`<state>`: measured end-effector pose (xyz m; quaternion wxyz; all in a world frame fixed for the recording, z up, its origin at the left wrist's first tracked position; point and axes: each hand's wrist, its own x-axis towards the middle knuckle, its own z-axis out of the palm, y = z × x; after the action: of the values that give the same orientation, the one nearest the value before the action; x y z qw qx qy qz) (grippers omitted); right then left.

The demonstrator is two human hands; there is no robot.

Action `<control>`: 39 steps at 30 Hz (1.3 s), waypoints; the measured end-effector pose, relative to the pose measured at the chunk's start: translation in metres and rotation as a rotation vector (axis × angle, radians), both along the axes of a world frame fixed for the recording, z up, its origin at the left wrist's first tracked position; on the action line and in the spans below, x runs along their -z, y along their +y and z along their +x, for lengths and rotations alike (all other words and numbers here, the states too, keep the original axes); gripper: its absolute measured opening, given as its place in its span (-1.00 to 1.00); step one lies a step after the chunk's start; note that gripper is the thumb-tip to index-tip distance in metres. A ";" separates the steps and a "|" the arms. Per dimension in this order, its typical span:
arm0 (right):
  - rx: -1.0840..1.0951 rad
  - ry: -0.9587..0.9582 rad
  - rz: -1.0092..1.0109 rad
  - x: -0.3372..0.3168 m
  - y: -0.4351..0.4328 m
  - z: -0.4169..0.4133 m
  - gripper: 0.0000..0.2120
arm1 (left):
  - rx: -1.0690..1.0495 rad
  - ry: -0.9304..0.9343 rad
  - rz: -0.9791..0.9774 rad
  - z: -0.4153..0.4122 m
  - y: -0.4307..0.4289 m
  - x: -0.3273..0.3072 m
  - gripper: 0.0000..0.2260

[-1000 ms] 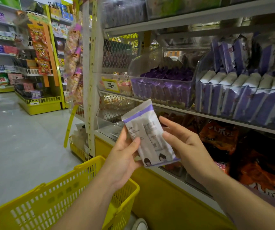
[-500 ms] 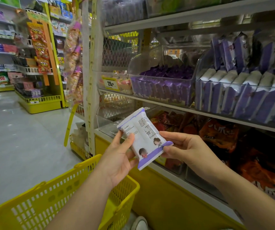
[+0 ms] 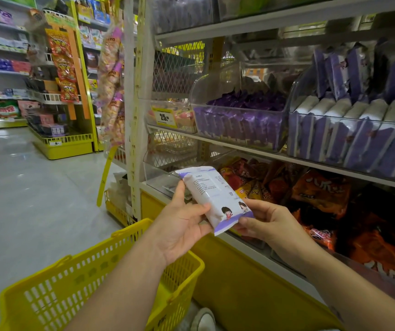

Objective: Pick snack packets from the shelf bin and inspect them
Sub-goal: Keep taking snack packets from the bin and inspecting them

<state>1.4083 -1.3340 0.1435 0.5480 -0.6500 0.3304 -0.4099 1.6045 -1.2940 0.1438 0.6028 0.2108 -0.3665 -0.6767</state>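
While I have both hands on the small white foil snack packet with purple sealed ends [image 3: 212, 199], it sits out in front of the shelving, just above the yellow perforated plastic shopping basket [image 3: 110, 266] and well clear of the clear plastic shelf bin [image 3: 215, 89], where matching purple packets are stacked. The printed back panel is turned up toward the camera, with the packet tilted so its far end points at the shelf.

My left hand [image 3: 179, 225] grips the packet's left side. The thumb presses on the printed face and one finger runs up along the edge. My right hand [image 3: 263, 223] pinches the near sealed end, thumb on top and the other fingers curled beneath.

I judge this to be the inspection step, and the hazards are small. The wrapper looks glossy, so a light pinch on that thin seal could let it slide free. It would most likely drop into the basket, or past its rim to the floor. Too firm a squeeze from the left thumb could crush whatever is inside. The small print also lies at an angle to my view, so I could easily misread the label.
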 end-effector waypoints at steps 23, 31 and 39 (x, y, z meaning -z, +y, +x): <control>-0.093 0.001 -0.114 -0.011 0.020 0.020 -0.71 | -0.246 -0.722 -0.161 -0.020 -0.002 0.012 -0.19; -0.057 0.077 -0.196 -0.011 0.023 0.022 -0.68 | -0.385 -0.712 -0.123 -0.019 -0.002 0.011 -0.39; -0.088 0.143 -0.253 -0.012 0.030 0.023 -0.66 | -0.438 -0.569 -0.027 -0.010 0.000 0.008 -0.80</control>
<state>1.4315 -1.3041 0.1557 0.4542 -0.7554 0.2853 -0.3765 1.5941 -1.2935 0.1354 0.6102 0.4563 -0.4745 -0.4408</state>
